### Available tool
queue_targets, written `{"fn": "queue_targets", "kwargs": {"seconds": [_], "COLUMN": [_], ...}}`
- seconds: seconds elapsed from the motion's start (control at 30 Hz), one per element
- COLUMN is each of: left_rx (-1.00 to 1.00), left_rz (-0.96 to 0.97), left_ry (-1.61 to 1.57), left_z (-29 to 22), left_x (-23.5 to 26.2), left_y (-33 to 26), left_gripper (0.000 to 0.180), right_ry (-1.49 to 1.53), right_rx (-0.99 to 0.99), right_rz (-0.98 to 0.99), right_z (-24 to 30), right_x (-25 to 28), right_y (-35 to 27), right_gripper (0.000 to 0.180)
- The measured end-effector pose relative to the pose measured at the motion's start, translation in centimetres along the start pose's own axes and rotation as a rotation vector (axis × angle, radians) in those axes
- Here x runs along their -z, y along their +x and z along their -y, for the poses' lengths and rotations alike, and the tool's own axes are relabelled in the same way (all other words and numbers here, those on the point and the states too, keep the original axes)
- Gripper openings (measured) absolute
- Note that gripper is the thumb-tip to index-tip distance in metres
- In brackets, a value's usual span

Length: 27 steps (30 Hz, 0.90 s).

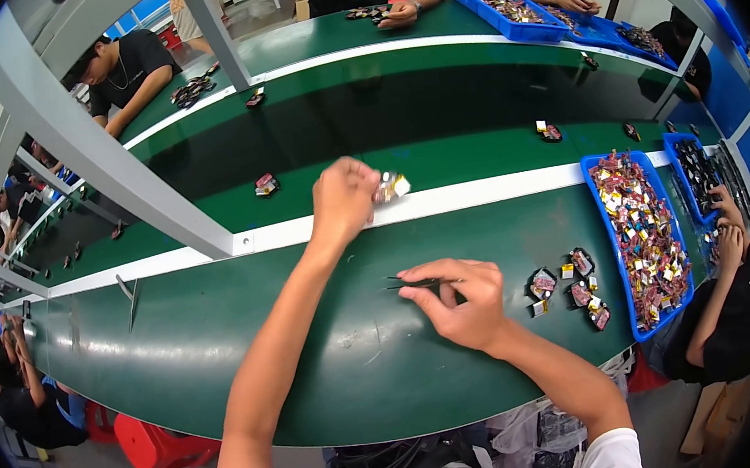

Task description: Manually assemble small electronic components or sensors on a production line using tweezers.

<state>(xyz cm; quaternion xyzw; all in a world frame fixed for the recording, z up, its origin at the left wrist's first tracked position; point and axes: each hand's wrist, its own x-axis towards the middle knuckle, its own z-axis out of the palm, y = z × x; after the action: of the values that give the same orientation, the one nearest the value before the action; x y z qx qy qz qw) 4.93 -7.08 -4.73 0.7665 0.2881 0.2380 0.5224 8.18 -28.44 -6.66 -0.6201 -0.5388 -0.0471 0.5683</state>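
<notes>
My left hand (344, 199) is stretched out over the white rail at the belt's near edge. Its fingers are closed on a small electronic assembly (391, 187) with a white and yellow block, blurred by motion. Lower and to the right, my right hand (465, 305) pinches dark tweezers (416, 281), their tips pointing left above the green worktop (357, 327). Nothing shows between the tips. Right of that hand lie several similar small assemblies (580, 293), dark-edged with reddish boards and white-yellow blocks.
A blue tray (607, 237) heaped with these parts stands at the right, beside a smaller blue tray (687, 174) of dark pieces. More assemblies (267, 185) lie on the green belt (458, 157). A grey frame post (109, 143) rises at left. Several co-workers sit around.
</notes>
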Motion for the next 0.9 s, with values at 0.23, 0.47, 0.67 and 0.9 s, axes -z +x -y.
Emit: {"fn": "queue_targets", "kwargs": {"seconds": [0.23,0.47,0.67,0.9], "left_rx": [0.158,0.087,0.052,0.021], "left_rz": [-0.018,-0.031,-0.023,-0.021], "left_ry": [-0.202,-0.254,-0.248,-0.242], "left_z": [0.6,1.1,1.0,1.1], "left_x": [3.3,2.6,2.3,2.0], "left_y": [-11.5,-13.5,-13.8,-13.9], "left_gripper": [0.020,0.017,0.017,0.015], "right_ry": [0.456,0.419,0.350,0.176], "right_rx": [-0.467,-0.481,-0.458,-0.336], "right_rz": [-0.016,-0.011,0.022,0.055], "right_z": [0.9,0.8,1.1,1.1], "right_x": [0.2,-0.2,-0.3,-0.5], "right_y": [0.6,0.4,0.3,0.1], "right_gripper": [0.012,0.014,0.013,0.013]}}
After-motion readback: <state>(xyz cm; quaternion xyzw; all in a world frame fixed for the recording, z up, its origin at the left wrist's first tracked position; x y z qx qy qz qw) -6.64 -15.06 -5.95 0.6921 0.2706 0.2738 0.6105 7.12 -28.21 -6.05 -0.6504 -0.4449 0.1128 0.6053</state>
